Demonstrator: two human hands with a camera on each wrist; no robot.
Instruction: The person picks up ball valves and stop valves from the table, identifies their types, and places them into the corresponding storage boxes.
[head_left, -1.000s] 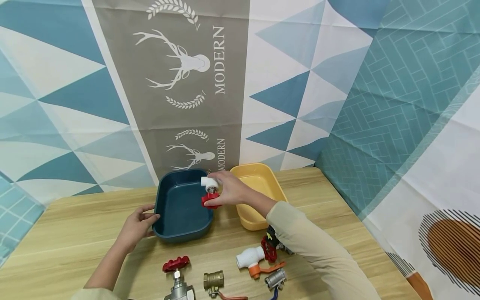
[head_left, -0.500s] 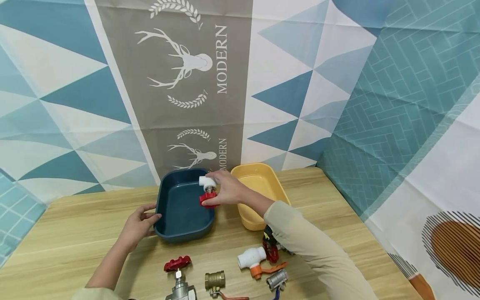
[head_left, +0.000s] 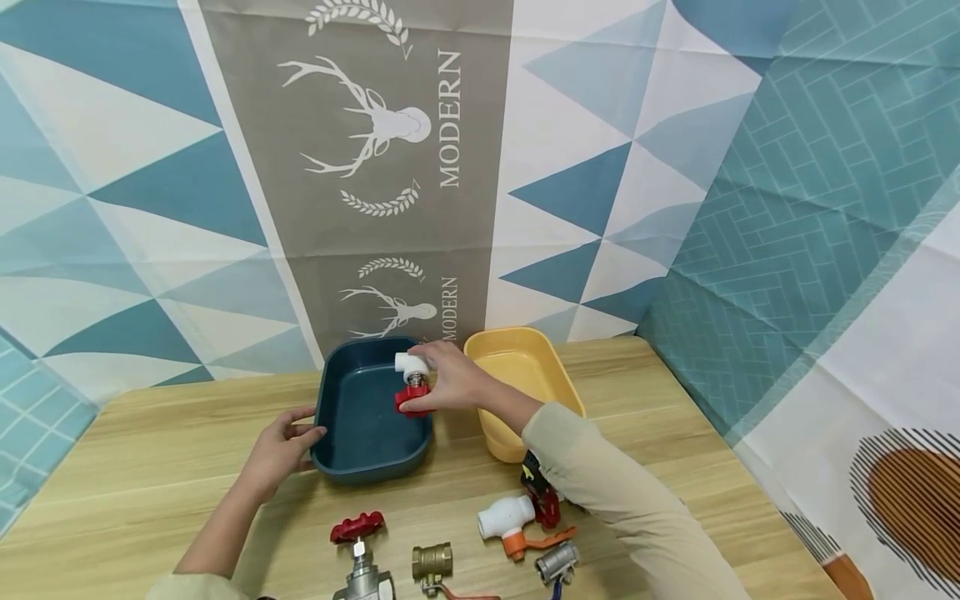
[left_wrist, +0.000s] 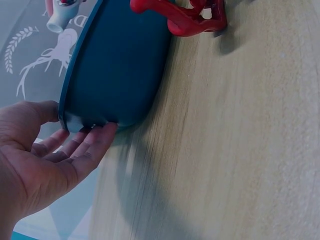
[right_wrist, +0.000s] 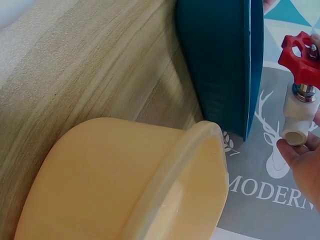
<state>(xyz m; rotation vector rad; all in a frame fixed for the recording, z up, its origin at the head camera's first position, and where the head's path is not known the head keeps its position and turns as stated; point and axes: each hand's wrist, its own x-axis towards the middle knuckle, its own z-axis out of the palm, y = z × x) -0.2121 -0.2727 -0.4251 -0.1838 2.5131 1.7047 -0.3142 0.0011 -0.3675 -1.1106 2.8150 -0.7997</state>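
My left hand (head_left: 272,454) holds the left side of a dark blue plastic tray (head_left: 375,475). In the left wrist view its thumb lies over the rim, while the fingers press the outer wall. Above the right part of that tray, my right hand (head_left: 456,379) holds a white plastic stop valve (head_left: 411,367) with a red handwheel (head_left: 411,400). The right wrist view shows fingertips at the pipe end of the valve's white body (right_wrist: 299,107); much of the hand is out of frame there. Nothing lies in the visible part of the tray.
A yellow tray (head_left: 504,454) stands to the right, partly behind the right arm. Nearer lie a gate valve with a red wheel (head_left: 357,527), a brass ball valve (head_left: 432,561), a white ball valve with orange handle (head_left: 506,517), and a small metal valve with blue handle (head_left: 557,562).
The right hand, with the stop valve in it, has moved slightly left over the blue tray. The left hand keeps its hold, and the whole head view has shifted a little.
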